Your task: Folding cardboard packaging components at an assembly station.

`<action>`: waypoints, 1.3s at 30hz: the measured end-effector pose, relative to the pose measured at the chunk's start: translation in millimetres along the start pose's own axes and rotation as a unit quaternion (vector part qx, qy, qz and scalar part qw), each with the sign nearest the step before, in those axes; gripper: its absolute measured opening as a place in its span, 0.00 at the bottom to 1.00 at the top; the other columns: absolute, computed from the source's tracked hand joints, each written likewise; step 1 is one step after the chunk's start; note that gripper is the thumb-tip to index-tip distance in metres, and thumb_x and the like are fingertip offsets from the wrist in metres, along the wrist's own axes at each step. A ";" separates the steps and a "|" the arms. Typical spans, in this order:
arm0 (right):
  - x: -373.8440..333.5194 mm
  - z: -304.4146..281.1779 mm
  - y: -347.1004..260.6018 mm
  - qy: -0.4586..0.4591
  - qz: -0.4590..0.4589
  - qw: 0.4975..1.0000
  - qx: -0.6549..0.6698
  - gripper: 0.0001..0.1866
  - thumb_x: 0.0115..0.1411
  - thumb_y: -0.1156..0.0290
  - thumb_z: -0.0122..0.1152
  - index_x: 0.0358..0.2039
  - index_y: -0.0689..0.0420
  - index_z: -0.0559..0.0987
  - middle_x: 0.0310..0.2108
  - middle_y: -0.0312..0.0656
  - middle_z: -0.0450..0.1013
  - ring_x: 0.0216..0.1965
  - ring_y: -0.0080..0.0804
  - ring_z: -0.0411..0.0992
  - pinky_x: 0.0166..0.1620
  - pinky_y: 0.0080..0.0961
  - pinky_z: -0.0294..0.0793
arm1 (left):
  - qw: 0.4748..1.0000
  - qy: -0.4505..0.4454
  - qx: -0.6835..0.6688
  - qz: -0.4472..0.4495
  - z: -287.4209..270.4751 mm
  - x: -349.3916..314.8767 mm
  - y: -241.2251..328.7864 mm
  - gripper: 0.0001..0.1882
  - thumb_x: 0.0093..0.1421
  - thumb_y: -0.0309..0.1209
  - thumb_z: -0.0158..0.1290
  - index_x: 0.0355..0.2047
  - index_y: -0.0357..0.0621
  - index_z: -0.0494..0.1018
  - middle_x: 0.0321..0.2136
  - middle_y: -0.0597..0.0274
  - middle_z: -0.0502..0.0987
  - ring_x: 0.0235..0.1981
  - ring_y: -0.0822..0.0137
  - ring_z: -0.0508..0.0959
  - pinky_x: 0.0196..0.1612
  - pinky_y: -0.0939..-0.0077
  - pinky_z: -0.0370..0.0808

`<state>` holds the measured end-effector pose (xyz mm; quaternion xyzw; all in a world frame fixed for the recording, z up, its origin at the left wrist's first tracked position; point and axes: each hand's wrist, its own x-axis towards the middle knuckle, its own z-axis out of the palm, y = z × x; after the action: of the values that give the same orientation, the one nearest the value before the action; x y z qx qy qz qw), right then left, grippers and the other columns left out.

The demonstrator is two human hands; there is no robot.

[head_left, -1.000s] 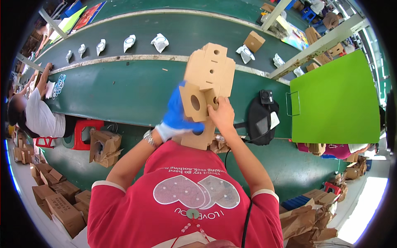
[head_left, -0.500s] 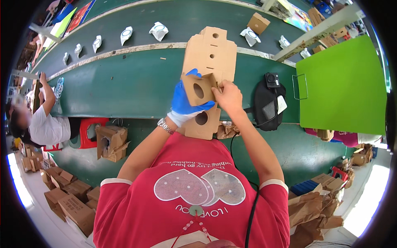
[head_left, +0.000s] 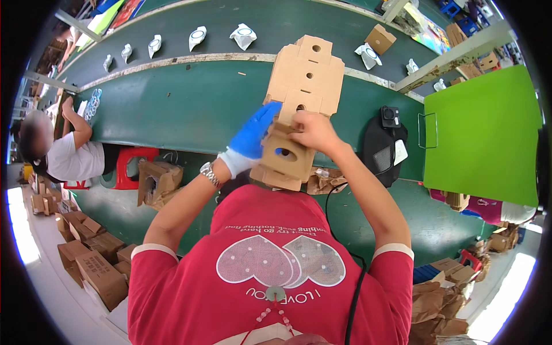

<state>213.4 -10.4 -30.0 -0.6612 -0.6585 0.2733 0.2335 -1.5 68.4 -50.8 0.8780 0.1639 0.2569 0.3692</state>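
Note:
A small brown cardboard box (head_left: 298, 162), partly folded, with an oval hole in its face, is between my hands over the bench. My left hand (head_left: 251, 133), in a blue glove, grips its left side; some blue shows through the hole. The bare fingers of my right hand (head_left: 315, 132) are bent and closed on the box's far edge, hiding part of the flap there. Beneath and beyond lie flat cardboard box blanks (head_left: 322, 75) with round holes and slits.
Right of the blanks rest a black bag (head_left: 376, 150) and a small black camera-like device (head_left: 390, 117). A bright green board (head_left: 480, 138) stands farther right. White-wrapped items (head_left: 243, 37) and a small carton (head_left: 380, 39) sit on the far belt. Another person (head_left: 75, 155) sits at left.
The box has tilted, its oval-holed face now lower and nearer me. My left hand's fingers have straightened along its side, and my right hand has shifted onto its far edge.

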 end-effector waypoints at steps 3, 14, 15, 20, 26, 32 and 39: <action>4.0 5.2 -19.7 0.000 0.022 0.999 -0.028 0.14 0.52 0.57 0.68 0.25 0.56 0.79 0.26 0.44 0.76 0.31 0.39 0.76 0.36 0.36 0.75 | 0.995 -0.044 -0.047 -0.072 -0.7 -0.1 -13.1 0.29 0.54 0.26 0.59 0.57 0.45 0.69 0.47 0.51 0.75 0.47 0.52 0.76 0.48 0.64 0.74; -47.3 16.9 -10.7 0.136 0.057 0.985 0.091 0.23 0.48 0.72 0.68 0.47 0.61 0.77 0.48 0.50 0.75 0.52 0.42 0.72 0.52 0.34 0.72 | 0.963 -0.173 0.010 -0.207 -14.5 45.5 16.7 0.21 0.47 0.38 0.64 0.42 0.45 0.78 0.39 0.49 0.81 0.41 0.49 0.80 0.45 0.63 0.77; -41.7 21.4 -13.1 0.131 0.058 0.986 0.090 0.23 0.48 0.72 0.68 0.47 0.61 0.77 0.48 0.50 0.75 0.52 0.42 0.72 0.52 0.34 0.72 | 0.962 -0.172 0.007 -0.211 -11.1 45.0 11.6 0.21 0.47 0.38 0.64 0.42 0.45 0.78 0.39 0.49 0.81 0.41 0.49 0.80 0.45 0.63 0.77; -34.3 28.8 -11.4 0.173 0.104 0.976 0.080 0.18 0.46 0.77 0.68 0.40 0.61 0.77 0.36 0.49 0.77 0.38 0.46 0.77 0.40 0.32 0.77 | 0.977 -0.120 0.009 -0.178 1.0 37.6 -0.7 0.21 0.45 0.36 0.66 0.39 0.45 0.75 0.37 0.52 0.79 0.40 0.49 0.78 0.44 0.62 0.76; -23.9 15.1 -57.3 0.181 0.152 0.951 0.198 0.26 0.54 0.70 0.68 0.52 0.60 0.71 0.32 0.42 0.74 0.34 0.34 0.74 0.40 0.28 0.76 | 0.967 0.051 -0.074 -0.237 -38.8 39.9 -23.5 0.17 0.46 0.35 0.65 0.35 0.42 0.75 0.36 0.50 0.78 0.40 0.49 0.79 0.42 0.65 0.77; 66.9 -16.4 -16.5 0.242 0.222 0.928 0.174 0.20 0.61 0.58 0.63 0.46 0.61 0.77 0.27 0.39 0.74 0.30 0.24 0.71 0.36 0.24 0.72 | 0.865 0.178 -0.306 -0.357 -68.5 54.8 -55.1 0.21 0.59 0.38 0.63 0.49 0.43 0.71 0.44 0.65 0.77 0.44 0.72 0.76 0.49 0.73 0.75; 189.0 -96.3 106.0 0.382 0.222 0.844 0.305 0.24 0.65 0.57 0.58 0.48 0.67 0.77 0.41 0.45 0.77 0.37 0.29 0.73 0.43 0.27 0.72 | 0.873 0.059 -0.203 -0.440 -35.4 7.0 -41.6 0.20 0.63 0.32 0.59 0.54 0.41 0.71 0.50 0.62 0.76 0.52 0.71 0.74 0.57 0.76 0.70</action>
<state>353.5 180.6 -39.7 -0.7370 -0.2365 0.2309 0.5896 -20.1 119.6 -57.9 0.6040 0.4988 0.1470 0.6039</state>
